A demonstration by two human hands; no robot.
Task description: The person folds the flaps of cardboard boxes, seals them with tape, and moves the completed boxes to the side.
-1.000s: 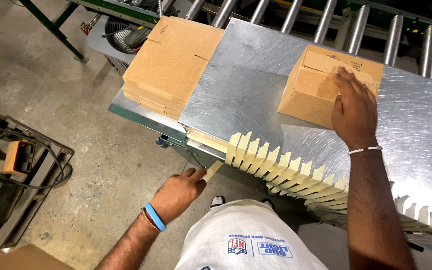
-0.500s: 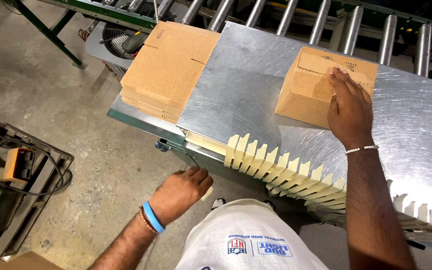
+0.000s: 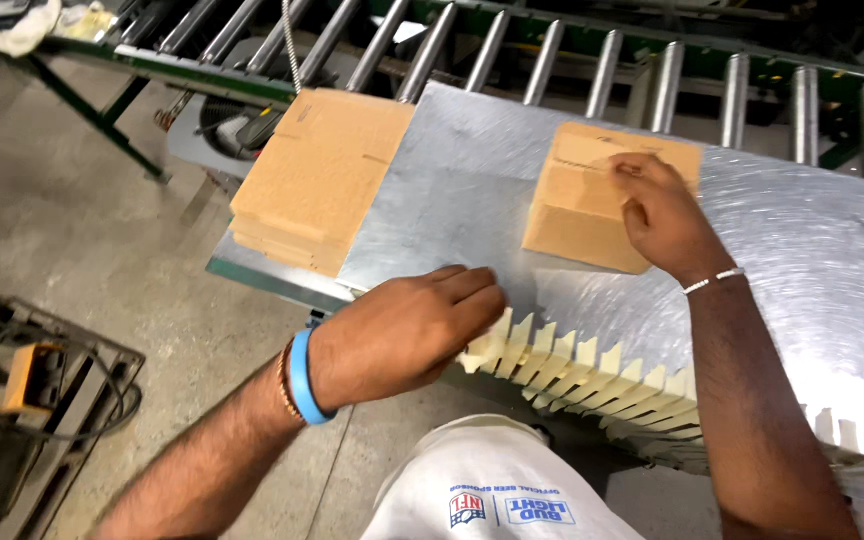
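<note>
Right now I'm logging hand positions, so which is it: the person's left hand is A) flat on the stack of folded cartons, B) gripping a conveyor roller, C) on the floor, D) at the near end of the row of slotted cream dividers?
D: the left hand reaches the leftmost pieces of the slotted cream dividers at the metal table's near edge, apart from the carton stack.

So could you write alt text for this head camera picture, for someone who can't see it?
Seen from above, a person's left hand touches a row of pale slotted card dividers at the near edge of a metal table, while the right hand rests on a small cardboard box. A stack of flat cardboard lies to the left, with conveyor rollers behind.
</note>
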